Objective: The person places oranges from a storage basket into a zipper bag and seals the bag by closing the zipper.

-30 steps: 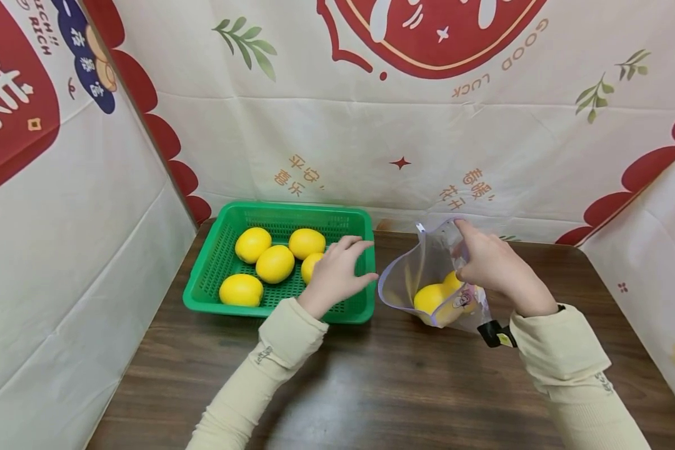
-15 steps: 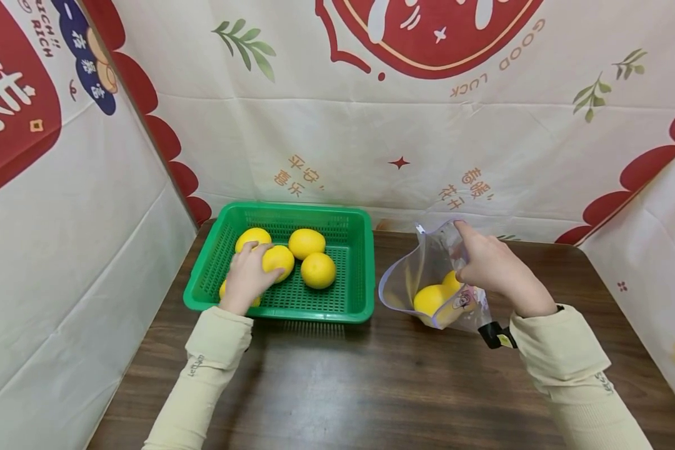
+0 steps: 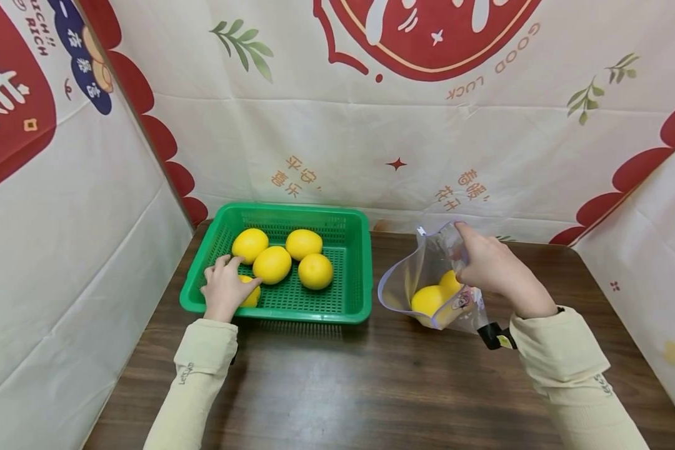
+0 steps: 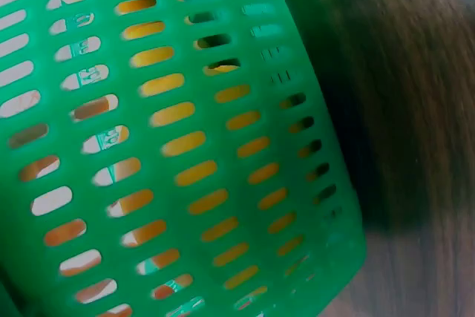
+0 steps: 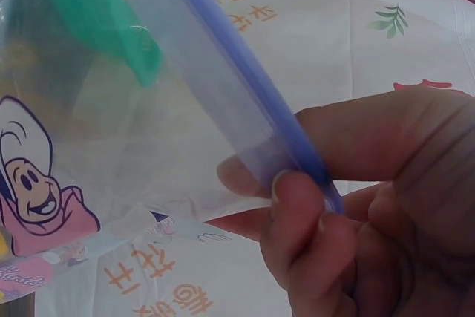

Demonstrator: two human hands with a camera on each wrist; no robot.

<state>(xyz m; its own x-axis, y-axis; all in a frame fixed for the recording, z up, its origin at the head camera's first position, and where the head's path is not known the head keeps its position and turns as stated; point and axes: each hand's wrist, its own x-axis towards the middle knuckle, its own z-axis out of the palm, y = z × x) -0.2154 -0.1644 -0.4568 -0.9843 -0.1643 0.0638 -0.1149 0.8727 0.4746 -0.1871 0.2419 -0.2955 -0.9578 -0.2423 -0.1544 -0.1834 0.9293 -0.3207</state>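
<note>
My left hand (image 3: 225, 290) reaches over the front left corner of a green basket (image 3: 365, 275), its spread fingers and thumb over a yellow lemon (image 3: 251, 295) partly hidden beneath. In the left wrist view, the slotted basket wall (image 4: 245, 139) blocks the hand; yellow shows through the slots. With thumb and fingers, my right hand (image 3: 492, 265) pinches the purple-edged rim of a clear zip bag (image 3: 396, 290), keeping its mouth apart. Inside the bag lie lemons (image 3: 429, 301). Close up in the right wrist view, the fingers grip the purple zip strip (image 5: 256, 87).
Several more lemons (image 3: 272, 265) lie in the basket, beside and behind the left hand. Basket and bag stand side by side on a dark wooden table (image 3: 337, 387). Printed white cloth (image 3: 337, 137) hangs behind and along both sides.
My left hand has moved left from the basket's right side, past the middle lemons, down to the front left lemon. The right hand and bag have stayed in place.
</note>
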